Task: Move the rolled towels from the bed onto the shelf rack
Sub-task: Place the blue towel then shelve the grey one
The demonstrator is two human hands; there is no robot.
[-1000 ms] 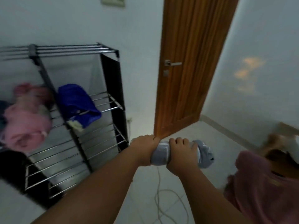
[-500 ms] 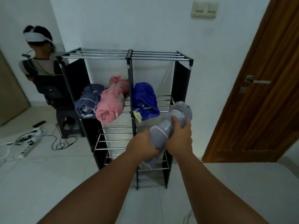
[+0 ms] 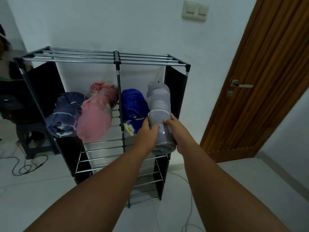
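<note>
A rolled grey towel (image 3: pixel 159 104) with pale stripes lies lengthwise in the right compartment of the metal shelf rack (image 3: pixel 100 58), its far end toward the wall. My left hand (image 3: pixel 147 133) grips its near left side and my right hand (image 3: pixel 175 129) grips its near right side. Beside it on the same shelf lies a rolled bright blue towel (image 3: pixel 133 104). In the left compartment sit a rolled pink towel (image 3: pixel 95 119) and a dark blue striped towel (image 3: pixel 65 113). The bed is out of view.
The rack stands against a white wall, with bare bar shelves below. A brown wooden door (image 3: pixel 260 81) is at the right. A dark stool (image 3: pixel 31 139) and cables (image 3: pixel 25 164) lie on the white tiled floor at the left. A light switch (image 3: pixel 194 11) is on the wall.
I have turned to face the rack and stepped closer. Both hands have carried the grey towel up and forward into the right compartment, next to the bright blue towel.
</note>
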